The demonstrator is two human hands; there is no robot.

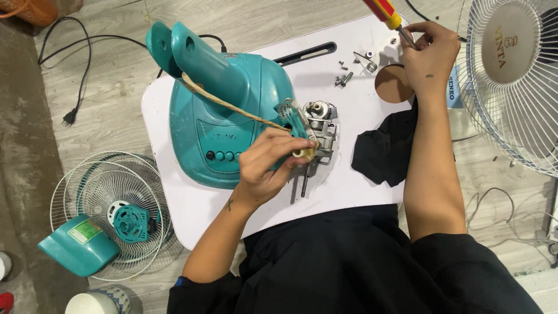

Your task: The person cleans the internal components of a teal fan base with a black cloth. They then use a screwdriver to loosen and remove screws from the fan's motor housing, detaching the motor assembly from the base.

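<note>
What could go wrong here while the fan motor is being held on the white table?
The loose screws lie near the round hole in the white table and might roll in. The left hand alone steadies the motor assembly, so it may tip. The right hand with the screwdriver could knock the spring away.

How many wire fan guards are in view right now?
2: one wire fan guard lies flat on the floor at lower left; another stands at the right edge, partly cut off. Others may be out of frame.

Black short-sleeved top, bare forearms; small dark tattoo near left wrist, blue edge at left sleeve
</note>
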